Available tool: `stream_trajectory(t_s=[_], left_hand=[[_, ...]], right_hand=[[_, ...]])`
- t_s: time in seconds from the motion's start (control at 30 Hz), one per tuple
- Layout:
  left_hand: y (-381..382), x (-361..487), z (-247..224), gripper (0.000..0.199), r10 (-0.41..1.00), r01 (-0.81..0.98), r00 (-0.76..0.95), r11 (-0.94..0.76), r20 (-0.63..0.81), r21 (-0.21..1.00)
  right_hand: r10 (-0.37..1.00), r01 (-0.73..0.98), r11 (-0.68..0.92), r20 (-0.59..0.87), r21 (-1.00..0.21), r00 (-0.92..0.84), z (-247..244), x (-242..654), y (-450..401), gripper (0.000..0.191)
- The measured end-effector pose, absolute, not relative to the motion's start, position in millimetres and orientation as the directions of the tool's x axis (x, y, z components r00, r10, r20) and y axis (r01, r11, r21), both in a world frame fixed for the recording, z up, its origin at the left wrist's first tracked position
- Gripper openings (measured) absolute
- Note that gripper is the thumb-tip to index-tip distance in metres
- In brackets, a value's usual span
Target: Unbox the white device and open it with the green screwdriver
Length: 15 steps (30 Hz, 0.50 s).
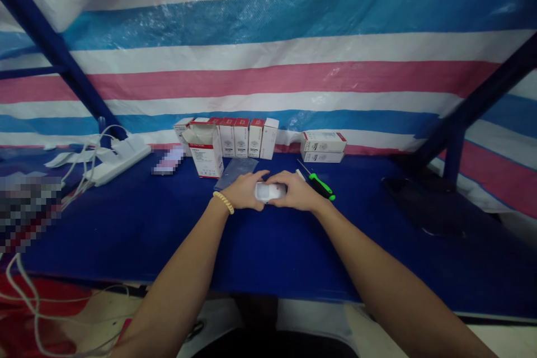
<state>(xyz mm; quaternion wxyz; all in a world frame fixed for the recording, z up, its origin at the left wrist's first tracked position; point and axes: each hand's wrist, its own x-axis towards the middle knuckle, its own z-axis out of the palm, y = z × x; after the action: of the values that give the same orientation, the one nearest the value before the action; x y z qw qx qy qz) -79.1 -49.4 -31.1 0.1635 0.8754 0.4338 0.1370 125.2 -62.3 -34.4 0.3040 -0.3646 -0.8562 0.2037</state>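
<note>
Both my hands meet over the middle of the blue table [268,246]. My left hand [245,190], with a bead bracelet on the wrist, and my right hand [297,193] together grip a small white device [269,192] from either side, just above or on the table. A dark grey pouch [235,170] lies right behind my left hand. A green-handled screwdriver [321,185] lies beside my right hand.
A row of white-and-red boxes [245,137] stands at the back, one opened box [206,151] in front of it, and two stacked boxes [323,146] to the right. A white power strip [119,159] with cables lies far left. A dark lamp base [423,201] sits right.
</note>
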Motion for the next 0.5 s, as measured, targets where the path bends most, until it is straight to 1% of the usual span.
stream_trajectory(t_s=[0.17,0.3,0.43,0.5], left_hand=[[-51,-75,-29,0.095,0.805,0.734,0.588,-0.571,0.078,0.367],[-53,-74,-26,0.093,0.799,0.731,0.599,-0.574,0.056,0.369],[-53,-73,-24,0.082,0.763,0.667,0.641,-0.609,0.085,0.430],[-54,-73,-24,0.080,0.755,0.638,0.649,-0.609,0.097,0.471]], right_hand=[[0.767,0.459,0.632,0.417,-0.624,-0.488,-42,124,-60,0.041],[0.791,0.451,0.596,0.390,-0.665,-0.471,-41,125,-61,0.041],[0.831,0.399,0.538,0.388,-0.742,-0.399,-35,123,-63,0.041],[0.841,0.378,0.522,0.386,-0.765,-0.380,-32,123,-64,0.041]])
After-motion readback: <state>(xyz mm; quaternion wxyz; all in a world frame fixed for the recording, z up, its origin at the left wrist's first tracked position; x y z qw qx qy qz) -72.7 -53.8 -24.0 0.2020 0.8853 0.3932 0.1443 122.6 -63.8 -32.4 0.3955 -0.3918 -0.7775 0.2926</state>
